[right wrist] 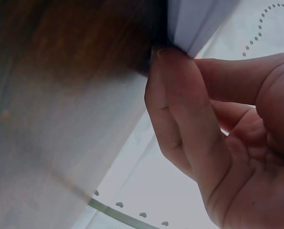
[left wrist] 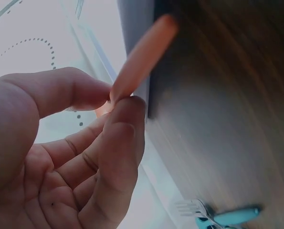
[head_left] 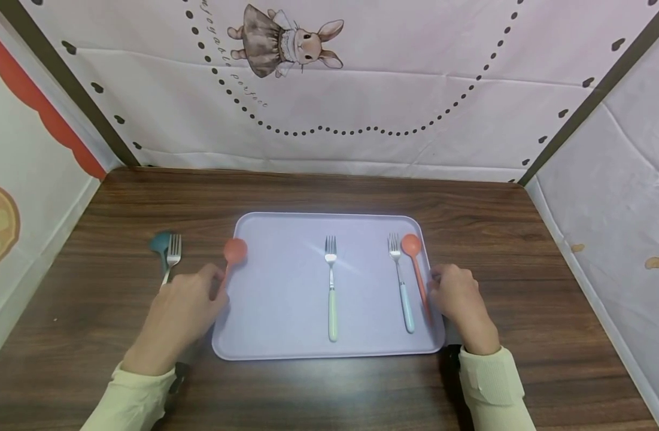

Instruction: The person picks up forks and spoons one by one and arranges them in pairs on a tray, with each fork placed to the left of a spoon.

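At the left edge of the tray (head_left: 281,299), a spoon (head_left: 234,251) was held by the left hand (head_left: 181,308), fingertips clamped on it. The tray's right rim was pinched by the right hand (head_left: 461,299). Mid-tray, a fork (head_left: 333,311) was noted.

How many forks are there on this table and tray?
3: one metal fork left of the tray, partly hidden by the left hand; a green-handled fork on the tray's middle; a blue-handled fork near its right edge. That hand could hide more.

"njoyable perfece" lettering (head_left: 222,49), script, on white cloth (head_left: 383,99)
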Demonstrator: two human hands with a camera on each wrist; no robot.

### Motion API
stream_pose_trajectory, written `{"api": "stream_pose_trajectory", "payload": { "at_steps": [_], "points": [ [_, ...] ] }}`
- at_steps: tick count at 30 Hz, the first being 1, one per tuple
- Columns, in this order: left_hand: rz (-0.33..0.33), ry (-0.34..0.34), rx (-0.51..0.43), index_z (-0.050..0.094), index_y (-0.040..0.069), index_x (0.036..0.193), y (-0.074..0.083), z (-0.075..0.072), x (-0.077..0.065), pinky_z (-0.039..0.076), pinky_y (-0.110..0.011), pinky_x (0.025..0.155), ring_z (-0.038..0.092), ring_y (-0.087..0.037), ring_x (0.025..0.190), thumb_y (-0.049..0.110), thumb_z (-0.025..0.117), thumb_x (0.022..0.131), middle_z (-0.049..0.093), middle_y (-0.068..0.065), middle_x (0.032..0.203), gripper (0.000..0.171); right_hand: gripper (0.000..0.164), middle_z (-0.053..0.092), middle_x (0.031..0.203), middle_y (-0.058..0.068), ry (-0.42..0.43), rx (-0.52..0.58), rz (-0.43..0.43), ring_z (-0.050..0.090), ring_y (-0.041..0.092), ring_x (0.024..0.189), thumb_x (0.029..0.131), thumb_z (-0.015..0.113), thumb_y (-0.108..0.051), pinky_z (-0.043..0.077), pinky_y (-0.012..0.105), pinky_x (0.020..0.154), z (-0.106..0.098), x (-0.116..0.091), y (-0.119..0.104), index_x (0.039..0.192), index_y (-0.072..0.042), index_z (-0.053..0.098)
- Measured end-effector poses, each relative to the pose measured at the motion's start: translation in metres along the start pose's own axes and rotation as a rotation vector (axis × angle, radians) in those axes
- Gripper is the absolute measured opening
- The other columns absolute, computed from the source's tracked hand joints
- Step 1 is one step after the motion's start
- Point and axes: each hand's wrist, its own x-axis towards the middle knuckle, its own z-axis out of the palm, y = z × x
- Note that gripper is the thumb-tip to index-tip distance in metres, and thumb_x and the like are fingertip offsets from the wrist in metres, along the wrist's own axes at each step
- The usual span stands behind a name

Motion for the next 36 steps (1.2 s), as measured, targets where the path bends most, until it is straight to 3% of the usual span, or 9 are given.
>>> {"api": "stream_pose_trajectory", "payload": {
  "at_steps": [9, 18, 29, 36],
  "points": [
    [-0.004, 0.022, -0.024, 0.062, 0.006, 0.098, 0.009, 0.006, 0.002, 0.036, -0.039, 0.036, 0.042, -0.022, 0.044, 0.019, 0.060, 0.074, 0.050, -0.003, 0.055, 0.028, 0.033, 0.062, 0.102, 0.025, 0.004, 0.015, -0.002, 0.055, 0.025, 0.066, 0.085, 0.056, -0.006, 0.049, 0.037, 0.053, 0.000, -0.001, 0.000, 0.116, 0.005, 0.059],
    [0.030, 0.011, -0.050, 0.061, 0.007, 0.095, 0.014, 0.009, 0.002, 0.038, -0.034, 0.039, 0.045, -0.018, 0.049, 0.017, 0.059, 0.073, 0.056, -0.001, 0.067, 0.024, 0.033, 0.062, 0.104, 0.026, 0.016, 0.017, -0.010, 0.056, 0.026, 0.071, 0.084, 0.057, -0.006, 0.051, 0.043, 0.059, 0.001, -0.001, 0.001, 0.115, 0.005, 0.060],
    [0.085, 0.065, -0.052, 0.062, 0.007, 0.091, 0.022, 0.011, 0.003, 0.039, -0.036, 0.040, 0.044, -0.017, 0.050, 0.015, 0.060, 0.071, 0.051, 0.001, 0.065, 0.021, 0.033, 0.062, 0.104, 0.025, 0.021, 0.011, -0.007, 0.056, 0.027, 0.073, 0.085, 0.057, -0.007, 0.051, 0.046, 0.063, 0.000, -0.001, 0.001, 0.115, 0.005, 0.060],
    [0.076, 0.041, -0.060, 0.062, 0.006, 0.091, 0.028, 0.011, 0.005, 0.038, -0.033, 0.040, 0.044, -0.015, 0.050, 0.013, 0.062, 0.071, 0.051, 0.001, 0.064, 0.022, 0.032, 0.061, 0.105, 0.026, 0.028, 0.015, -0.010, 0.057, 0.028, 0.074, 0.085, 0.058, -0.006, 0.052, 0.047, 0.064, 0.001, -0.001, 0.001, 0.115, 0.005, 0.060]
  ]
}}
